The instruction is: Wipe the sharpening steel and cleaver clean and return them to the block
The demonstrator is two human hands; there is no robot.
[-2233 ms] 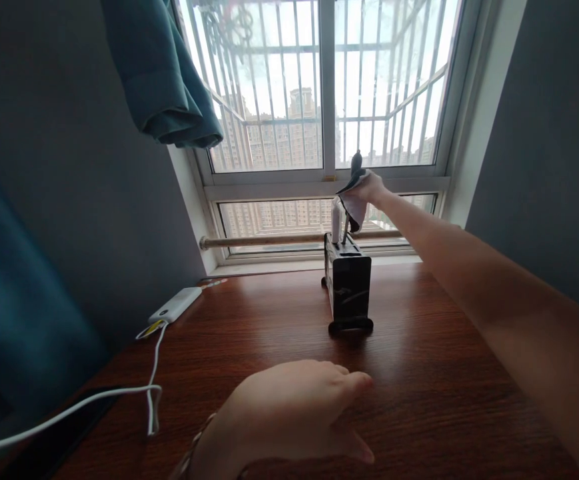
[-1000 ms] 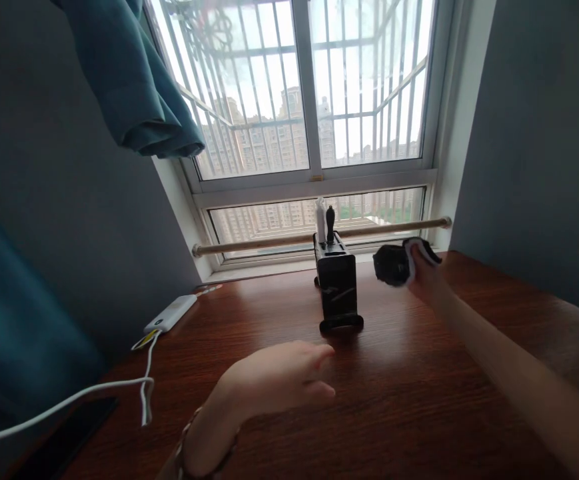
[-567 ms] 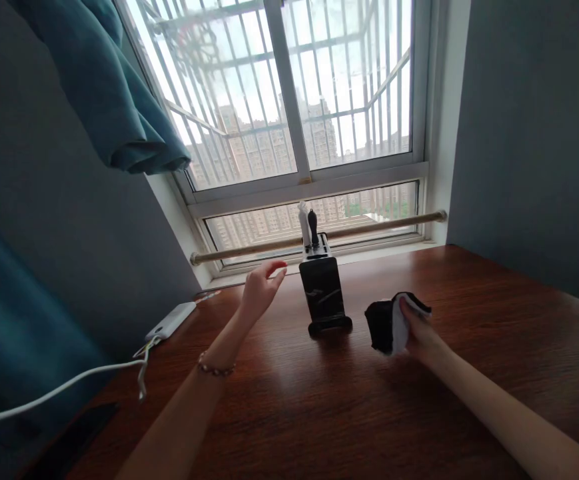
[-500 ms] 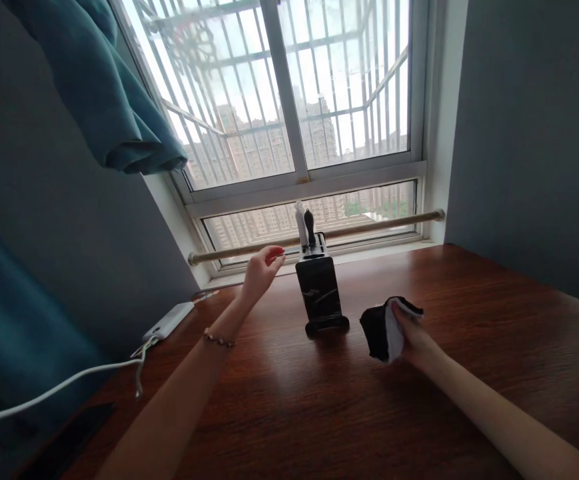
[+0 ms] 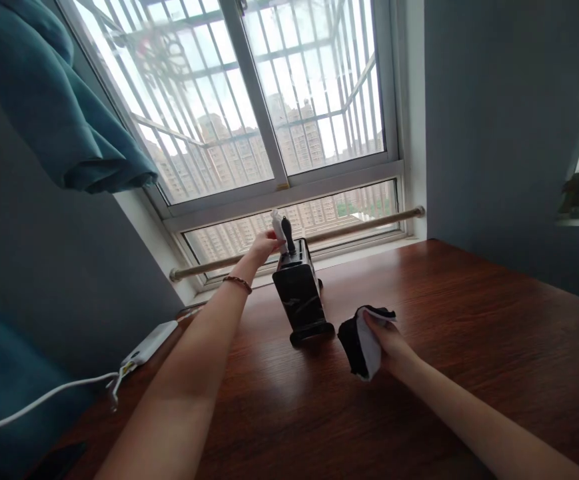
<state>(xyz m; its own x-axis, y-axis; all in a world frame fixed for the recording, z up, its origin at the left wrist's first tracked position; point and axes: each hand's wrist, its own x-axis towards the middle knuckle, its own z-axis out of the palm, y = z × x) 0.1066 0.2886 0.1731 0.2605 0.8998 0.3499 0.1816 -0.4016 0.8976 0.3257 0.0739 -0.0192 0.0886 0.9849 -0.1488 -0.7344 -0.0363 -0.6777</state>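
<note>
A glossy black knife block (image 5: 296, 300) stands on the wooden table near the window. From its slotted top rise a black handle (image 5: 288, 233) and a white handle (image 5: 278, 225), which looks like a knife's; the blades are hidden. My left hand (image 5: 265, 245) reaches to the block's upper left side, its fingers closed on the lower part of the white handle. To the right of the block, my right hand (image 5: 385, 337) grips a folded cloth (image 5: 364, 343), black on one side and white on the other, just above the tabletop.
A white power strip (image 5: 152, 343) with a white cable (image 5: 44, 403) lies along the table's left edge. A dark flat object (image 5: 59, 460) is at the lower left. Behind the table are a barred window and a horizontal rail (image 5: 364, 227); a blue curtain (image 5: 64, 120) hangs left.
My left hand has moved from beside the block onto the white handle. The block now shows more of its right side. My right hand still holds the cloth; the view has shifted right.
</note>
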